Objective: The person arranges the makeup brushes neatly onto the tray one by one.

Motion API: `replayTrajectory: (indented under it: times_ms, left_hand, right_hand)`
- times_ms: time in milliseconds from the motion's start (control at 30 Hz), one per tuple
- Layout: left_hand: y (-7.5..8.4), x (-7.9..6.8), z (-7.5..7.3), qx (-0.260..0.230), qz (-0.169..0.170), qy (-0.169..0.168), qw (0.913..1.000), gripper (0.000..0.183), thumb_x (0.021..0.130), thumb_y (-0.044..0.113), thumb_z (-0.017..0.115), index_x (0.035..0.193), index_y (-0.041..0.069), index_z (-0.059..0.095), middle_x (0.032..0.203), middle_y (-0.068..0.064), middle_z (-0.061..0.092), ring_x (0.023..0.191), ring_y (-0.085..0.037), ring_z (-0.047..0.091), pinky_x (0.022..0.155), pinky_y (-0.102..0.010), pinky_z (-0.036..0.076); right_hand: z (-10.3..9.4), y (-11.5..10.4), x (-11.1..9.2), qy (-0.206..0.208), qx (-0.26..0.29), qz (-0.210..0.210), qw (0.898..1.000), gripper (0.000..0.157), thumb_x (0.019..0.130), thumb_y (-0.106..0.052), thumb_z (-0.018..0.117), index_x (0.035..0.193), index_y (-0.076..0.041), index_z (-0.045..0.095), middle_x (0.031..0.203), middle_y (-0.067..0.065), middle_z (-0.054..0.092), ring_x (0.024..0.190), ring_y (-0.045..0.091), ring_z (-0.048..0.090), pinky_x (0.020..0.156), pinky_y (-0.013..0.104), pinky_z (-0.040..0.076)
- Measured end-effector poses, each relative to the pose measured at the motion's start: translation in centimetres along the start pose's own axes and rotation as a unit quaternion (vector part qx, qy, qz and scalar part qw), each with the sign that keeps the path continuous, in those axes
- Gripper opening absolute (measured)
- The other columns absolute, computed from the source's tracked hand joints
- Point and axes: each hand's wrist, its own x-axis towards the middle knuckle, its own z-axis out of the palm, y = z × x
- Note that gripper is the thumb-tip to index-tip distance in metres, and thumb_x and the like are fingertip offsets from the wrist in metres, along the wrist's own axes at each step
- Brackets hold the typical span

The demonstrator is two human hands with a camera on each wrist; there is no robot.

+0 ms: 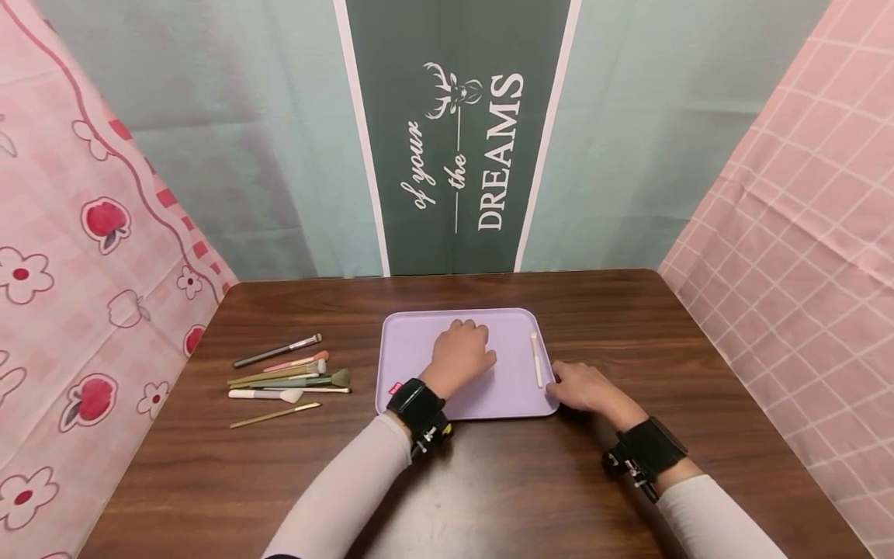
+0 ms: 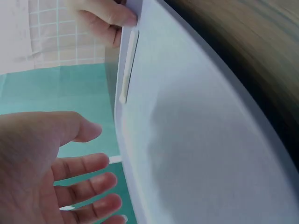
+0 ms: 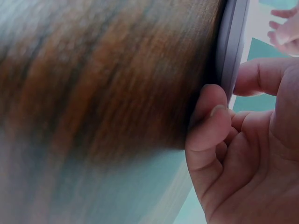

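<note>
A lavender tray [image 1: 503, 365] lies on the table, and a thin white-handled brush [image 1: 536, 361] rests along its right side. My right hand [image 1: 580, 386] grips the tray's right edge near the front corner. In the right wrist view, the thumb lies against the rim [image 3: 233, 46] and curled fingers [image 3: 210, 135] are beneath it. Over the middle of the tray hovers my left hand [image 1: 461, 355]; the left wrist view shows its fingers [image 2: 88, 186] spread and relaxed, with nothing in them. That same view shows the white brush [image 2: 129, 67] close to the right thumb.
Left of the tray lies a loose group of makeup brushes, among them a dark-handled brush [image 1: 275, 353], a green brush [image 1: 338, 379], a white-tipped brush [image 1: 265, 395] and a thin gold brush [image 1: 275, 415]. Curtains [image 1: 300, 155] hang behind the brown table [image 1: 489, 497] and along both sides.
</note>
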Motion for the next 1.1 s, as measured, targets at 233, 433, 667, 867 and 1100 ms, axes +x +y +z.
replayTrajectory:
  times_ms: [233, 433, 667, 867, 1100]
  left_hand:
    - [-3.0, -2.6, -1.6, 0.036, 0.012, 0.020, 0.9991, 0.027, 0.092, 0.037, 0.067, 0.099, 0.011, 0.069, 0.099, -0.007, 0.066, 0.096, -0.027, 0.059, 0.077, -0.043, 0.050]
    - [-4.9, -4.5, -2.4, 0.035, -0.001, 0.028, 0.9990, 0.032, 0.091, 0.037, 0.068, 0.107, 0.010, 0.070, 0.104, -0.008, 0.068, 0.101, -0.030, 0.059, 0.082, -0.048, 0.049]
    - [-6.8, -6.6, -2.8, 0.024, -0.019, 0.029, 0.9991, 0.041, 0.092, 0.036, 0.069, 0.123, 0.009, 0.069, 0.117, -0.011, 0.069, 0.109, -0.032, 0.059, 0.090, -0.052, 0.049]
    - [-8.7, -8.3, -3.1, 0.027, -0.036, 0.038, 0.9983, 0.042, 0.091, 0.035, 0.071, 0.123, 0.008, 0.069, 0.118, -0.012, 0.069, 0.110, -0.033, 0.060, 0.090, -0.052, 0.049]
    - [-11.0, -10.3, -3.7, 0.034, -0.050, 0.060, 0.9964, 0.042, 0.089, 0.034, 0.074, 0.119, 0.004, 0.070, 0.114, -0.014, 0.070, 0.106, -0.034, 0.061, 0.085, -0.052, 0.052]
  right_hand:
    - [-0.3, 0.0, 0.0, -0.001, -0.001, -0.003, 1.000, 0.014, 0.089, -0.021, 0.060, 0.092, -0.008, 0.059, 0.074, 0.004, 0.057, 0.069, 0.022, 0.054, 0.061, 0.035, 0.042]
    - [-0.4, 0.0, -0.1, -0.004, 0.000, -0.001, 1.000, 0.017, 0.089, -0.021, 0.061, 0.095, -0.006, 0.060, 0.075, 0.005, 0.058, 0.069, 0.023, 0.054, 0.061, 0.035, 0.042]
    - [-0.2, -0.1, -0.1, -0.001, 0.000, -0.002, 1.000, 0.015, 0.088, -0.021, 0.061, 0.093, -0.007, 0.059, 0.074, 0.004, 0.057, 0.069, 0.023, 0.053, 0.061, 0.035, 0.041]
    - [-0.2, 0.0, 0.0, -0.007, 0.010, 0.003, 1.000, 0.013, 0.089, -0.020, 0.060, 0.090, -0.007, 0.058, 0.072, 0.004, 0.055, 0.065, 0.020, 0.053, 0.058, 0.033, 0.040]
    - [-0.2, 0.0, -0.1, -0.009, 0.012, 0.006, 1.000, 0.013, 0.089, -0.022, 0.060, 0.090, -0.008, 0.058, 0.072, 0.004, 0.055, 0.063, 0.020, 0.053, 0.057, 0.033, 0.040]
